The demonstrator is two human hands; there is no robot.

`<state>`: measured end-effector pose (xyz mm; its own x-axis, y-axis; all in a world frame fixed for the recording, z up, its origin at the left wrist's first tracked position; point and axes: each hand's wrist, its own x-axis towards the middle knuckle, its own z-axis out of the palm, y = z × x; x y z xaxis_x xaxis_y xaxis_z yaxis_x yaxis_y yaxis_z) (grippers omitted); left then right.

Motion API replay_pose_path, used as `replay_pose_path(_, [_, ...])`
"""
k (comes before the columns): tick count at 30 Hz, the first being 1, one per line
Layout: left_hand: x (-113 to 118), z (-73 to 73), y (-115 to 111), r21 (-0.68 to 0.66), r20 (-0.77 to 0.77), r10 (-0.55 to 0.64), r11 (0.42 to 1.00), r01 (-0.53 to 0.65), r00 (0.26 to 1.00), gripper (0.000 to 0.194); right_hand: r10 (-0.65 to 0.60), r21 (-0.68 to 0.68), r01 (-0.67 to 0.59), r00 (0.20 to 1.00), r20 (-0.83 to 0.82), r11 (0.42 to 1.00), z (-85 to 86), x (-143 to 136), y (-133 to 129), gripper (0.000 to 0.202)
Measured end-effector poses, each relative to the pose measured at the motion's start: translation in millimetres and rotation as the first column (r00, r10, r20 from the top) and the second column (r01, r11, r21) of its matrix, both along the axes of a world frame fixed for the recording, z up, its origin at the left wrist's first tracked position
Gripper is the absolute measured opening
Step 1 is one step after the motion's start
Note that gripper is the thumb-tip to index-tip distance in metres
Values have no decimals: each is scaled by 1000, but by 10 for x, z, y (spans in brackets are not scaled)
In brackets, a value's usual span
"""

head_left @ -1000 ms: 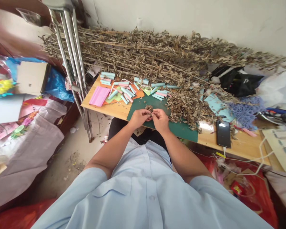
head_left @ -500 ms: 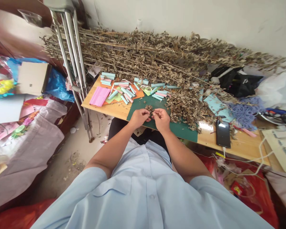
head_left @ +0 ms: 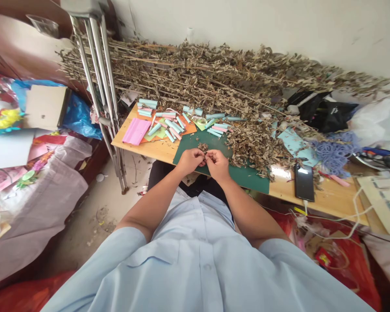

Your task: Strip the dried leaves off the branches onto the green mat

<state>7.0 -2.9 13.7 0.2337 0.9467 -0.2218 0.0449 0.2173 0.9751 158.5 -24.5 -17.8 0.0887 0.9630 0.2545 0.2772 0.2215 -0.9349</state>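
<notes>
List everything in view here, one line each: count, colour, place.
Table: one, pale wood, centre-right
Mat: one, green, table's front
Dried stalks: many, grey-brown, across the back
Dried leaves: one heap, brown, mat's right
Small clump: one, brown, mat's left
Paper rolls: many, blue and pink, table's left half
Flat sheet: one, pink, table's left end
Phone: one, black, right of the mat
Cord: one tangle, lilac, right of phone
Soft bag: at least one, black, right rear
Plastic bag: one, white, far right
Crutch-like frame: count unclear, silver, left of table
Flowers: one bunch, yellow, far left
Red plastic: count unclear, red, lower corners
Left hand: one, bare, over mat's front
Right hand: one, bare, fingertips near the left's
</notes>
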Motion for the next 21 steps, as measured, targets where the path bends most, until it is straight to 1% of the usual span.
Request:
replay_pose_path(3, [-9, -14, 7, -10, 14, -7, 1000, 7, 1000, 5, -2, -43, -1, 998, -67, 999, 18, 3, 17, 24])
replay_pose_path(6, [-17, -47, 19, -29, 43, 11, 1000, -10, 999, 4, -47, -105, 30, 985, -164, 994, 9, 14, 58, 26])
replay_pose_path(9, [-18, -74, 28, -20, 81, 18, 1000, -16, 997, 6, -82, -112, 62, 979, -185, 992, -15, 13, 86, 26])
replay_pose_path(11, [-14, -82, 31, -18, 107, 27, 1000, -25, 994, 9, -73, -93, 59, 985, -159, 994, -27, 3, 80, 26])
replay_pose_path(14, [-4, -87, 34, -27, 118, 39, 999, -37, 992, 11, -45, -44, 42, 997, -69, 998, -32, -9, 44, 26])
replay_pose_path(21, [11, -100, 33, -15, 94, 61, 998, -60, 994, 8, -20, 38, 18, 999, 49, 999, -8, 1, -7, 26])
